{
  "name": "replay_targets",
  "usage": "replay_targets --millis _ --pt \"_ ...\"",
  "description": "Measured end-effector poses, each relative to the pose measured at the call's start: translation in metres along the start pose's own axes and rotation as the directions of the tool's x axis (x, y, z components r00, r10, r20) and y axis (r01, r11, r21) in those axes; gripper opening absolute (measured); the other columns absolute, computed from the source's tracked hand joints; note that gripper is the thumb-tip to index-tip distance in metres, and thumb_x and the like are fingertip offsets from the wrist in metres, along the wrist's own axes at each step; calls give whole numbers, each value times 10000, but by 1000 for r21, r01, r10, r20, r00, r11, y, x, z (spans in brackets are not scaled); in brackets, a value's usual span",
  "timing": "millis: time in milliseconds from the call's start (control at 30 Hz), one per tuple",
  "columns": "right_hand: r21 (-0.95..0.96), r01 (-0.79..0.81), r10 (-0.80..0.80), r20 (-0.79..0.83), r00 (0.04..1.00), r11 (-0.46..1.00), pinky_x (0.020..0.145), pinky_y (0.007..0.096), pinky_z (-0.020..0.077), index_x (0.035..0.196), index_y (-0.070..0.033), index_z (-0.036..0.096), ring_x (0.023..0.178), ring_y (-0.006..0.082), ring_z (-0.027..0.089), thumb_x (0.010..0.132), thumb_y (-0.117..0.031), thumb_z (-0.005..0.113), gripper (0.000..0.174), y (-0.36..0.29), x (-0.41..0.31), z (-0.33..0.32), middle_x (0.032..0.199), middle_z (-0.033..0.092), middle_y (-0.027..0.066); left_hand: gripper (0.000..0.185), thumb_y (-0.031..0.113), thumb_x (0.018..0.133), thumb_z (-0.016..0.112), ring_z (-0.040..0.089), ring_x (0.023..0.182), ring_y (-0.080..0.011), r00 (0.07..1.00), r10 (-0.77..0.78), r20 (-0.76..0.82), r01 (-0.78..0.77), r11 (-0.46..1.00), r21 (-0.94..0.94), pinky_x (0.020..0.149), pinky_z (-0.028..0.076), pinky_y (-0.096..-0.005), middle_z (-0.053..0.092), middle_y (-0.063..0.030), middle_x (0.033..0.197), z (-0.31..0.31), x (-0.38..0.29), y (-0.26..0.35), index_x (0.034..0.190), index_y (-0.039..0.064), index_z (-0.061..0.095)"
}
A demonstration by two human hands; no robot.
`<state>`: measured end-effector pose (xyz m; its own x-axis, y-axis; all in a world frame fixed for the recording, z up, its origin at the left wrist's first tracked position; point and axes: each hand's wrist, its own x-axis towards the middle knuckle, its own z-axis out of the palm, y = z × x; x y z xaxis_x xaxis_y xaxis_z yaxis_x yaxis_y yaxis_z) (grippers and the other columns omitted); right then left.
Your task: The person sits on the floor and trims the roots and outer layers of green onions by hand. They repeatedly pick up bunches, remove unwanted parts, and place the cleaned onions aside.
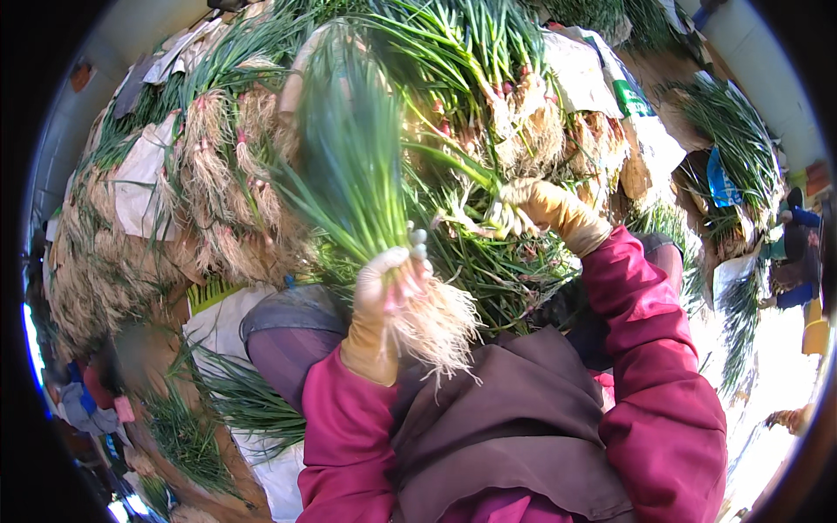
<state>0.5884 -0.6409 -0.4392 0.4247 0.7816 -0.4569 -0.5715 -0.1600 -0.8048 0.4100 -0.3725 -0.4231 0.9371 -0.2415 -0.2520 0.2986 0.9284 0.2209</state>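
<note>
My left hand (pixel 379 294), in a pale, tan-stained glove, is closed around a bunch of spring onions (pixel 373 216). Their long green leaves point up and away and are blurred at the tips. Pinkish bulbs and pale, stringy roots (pixel 441 320) stick out past the fingers toward my lap. To the right, my right hand (pixel 546 206), in a stained glove, grips a few yellowish-green onion leaves (pixel 480 173); the fingers partly hide them. Beneath both hands lies a heap of loose leaves and thin stalks (pixel 516 281) between my knees.
A large pile of rooted spring onions (pixel 216 150) curves around the front and left. Another stack (pixel 516 98) stands straight ahead, beside white sacks (pixel 582 72). Further bundles (pixel 732 137) lie at right, near other people's feet. A white sack (pixel 229 327) lies by my left knee.
</note>
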Motion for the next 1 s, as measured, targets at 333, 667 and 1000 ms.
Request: replay_targets --millis 333,667,1000 --pt "-328 -32 -97 -370 924 944 366 207 296 932 -45 692 381 43 383 901 -186 504 238 -37 -72 27 579 579 -15 478 12 827 494 588 945 -220 994 41 -100 -28 992 127 807 464 -412 554 -145 1165 -7 1 2 1294 -14 395" --pt "-566 -825 -874 -402 271 5 663 284 459 1226 -92 548 725 170 537 777 43 553 468 148 -345 -100 991 589 96 370 11 830 505 607 877 -213 999 19 -30 -17 999 43 768 490 -392 593 -138 1074 3 -1 0 1193 -42 457" --pt "-669 41 -669 -736 104 742 842 277 444 1142 -5 580 905 154 570 875 -102 572 283 87 -321 -50 968 621 61 633 57 839 564 565 823 -107 984 36 176 -25 998 -66 771 427 -266 507 -59 1036 113 -76 12 1352 -86 221"
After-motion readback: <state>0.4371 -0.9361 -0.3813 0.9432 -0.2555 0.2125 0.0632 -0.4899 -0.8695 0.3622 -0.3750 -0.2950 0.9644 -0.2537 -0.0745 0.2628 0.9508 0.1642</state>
